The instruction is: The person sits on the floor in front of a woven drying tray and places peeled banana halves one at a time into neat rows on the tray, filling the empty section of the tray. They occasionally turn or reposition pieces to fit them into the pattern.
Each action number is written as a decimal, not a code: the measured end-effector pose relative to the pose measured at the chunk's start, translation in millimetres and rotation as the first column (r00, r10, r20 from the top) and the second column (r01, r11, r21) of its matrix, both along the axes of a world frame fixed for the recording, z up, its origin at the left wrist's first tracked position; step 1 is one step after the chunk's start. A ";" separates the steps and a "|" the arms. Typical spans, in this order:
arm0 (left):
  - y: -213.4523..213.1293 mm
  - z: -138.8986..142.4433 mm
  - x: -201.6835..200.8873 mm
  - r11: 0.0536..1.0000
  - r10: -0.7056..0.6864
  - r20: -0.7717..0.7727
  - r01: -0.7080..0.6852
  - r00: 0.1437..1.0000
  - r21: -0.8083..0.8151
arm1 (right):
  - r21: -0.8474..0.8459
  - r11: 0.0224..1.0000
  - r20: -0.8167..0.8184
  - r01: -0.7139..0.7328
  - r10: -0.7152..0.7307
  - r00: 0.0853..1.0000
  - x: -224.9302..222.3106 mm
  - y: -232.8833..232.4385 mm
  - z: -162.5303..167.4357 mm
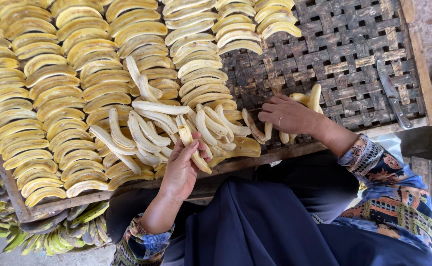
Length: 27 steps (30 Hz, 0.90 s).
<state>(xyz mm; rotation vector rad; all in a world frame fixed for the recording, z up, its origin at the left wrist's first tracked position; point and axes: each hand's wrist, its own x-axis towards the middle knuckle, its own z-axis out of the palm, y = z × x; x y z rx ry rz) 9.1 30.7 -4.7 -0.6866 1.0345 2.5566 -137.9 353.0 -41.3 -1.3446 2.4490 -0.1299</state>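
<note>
The left hand (181, 167) is closed around a peeled banana slice (190, 148), thumb on top and fingers curled underneath, so the pale strip sticks out past the fingertips toward the loose heap of slices (152, 128) just ahead of it. The held slice runs roughly from the near edge of the woven drying rack (353, 44) up and away from the person, leaning a little to the left, much the same way as the strips in the heap it touches. The right hand (287, 114) rests palm down on the rack further to the right, fingers bent over a small cluster of slices (304, 101); its fingertips press on them, but whether it truly grips one cannot be told from this view. Between the two hands lie more loose strips, fanned out with their long sides pointing away from the person. Beyond and to the left of the heap, neat overlapping rows of slices (53, 83) cover most of the rack, each strip lying crosswise. The bare lattice shows only on the right, beyond the right hand, which is the nearer one to that part. A knife (393, 96) lies near the rack's right edge, well apart from both hands. Unpeeled green and yellow bananas (58, 236) sit below the rack at lower left.
</note>
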 end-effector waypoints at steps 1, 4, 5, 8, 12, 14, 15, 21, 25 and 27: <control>-0.4 -0.1 -0.6 1.000 -0.001 0.000 0.001 1.000 0.003 | 0.014 1.000 0.032 0.004 -0.005 0.999 -2.5 1.4 -0.1; -0.8 0.0 -0.5 1.000 -0.003 0.001 0.003 1.000 0.020 | -0.065 0.993 0.269 0.095 -0.074 0.960 -11.5 9.9 1.6; -0.7 -0.2 -0.1 1.000 -0.004 0.000 0.004 1.000 0.027 | -0.052 0.993 0.363 0.105 -0.079 0.928 -16.9 13.7 2.1; -1.7 -1.6 -0.1 0.999 -0.001 0.005 0.001 1.000 0.036 | -0.062 0.984 0.567 0.166 -0.102 0.817 -44.6 27.1 1.4; -3.0 -2.8 -0.5 1.000 0.009 0.015 -0.010 1.000 0.023 | -0.150 0.937 0.440 0.314 -0.221 0.870 -98.5 43.4 -0.5; -3.2 -3.2 -1.0 1.000 0.010 0.030 -0.011 0.999 0.015 | -0.203 0.834 0.385 0.514 -0.414 0.825 -123.8 46.2 -3.9; -3.3 -3.2 -1.0 1.000 0.011 0.039 -0.011 0.999 0.010 | -0.254 0.798 0.360 0.547 -0.447 0.819 -133.4 46.7 -7.0; -3.4 -4.9 -3.1 0.999 0.028 0.041 -0.029 0.999 0.016 | -0.447 0.690 0.211 0.570 -0.537 0.817 -171.3 40.7 -37.3; -5.1 -5.1 -1.1 1.000 0.023 0.043 -0.024 0.999 0.012 | -0.546 0.701 0.052 0.459 -0.518 0.854 -173.6 41.3 -49.5; -4.9 -5.2 -0.1 1.000 0.014 0.018 -0.015 1.000 0.026 | -0.535 0.751 -0.126 0.386 -0.523 0.843 -172.6 41.5 -51.5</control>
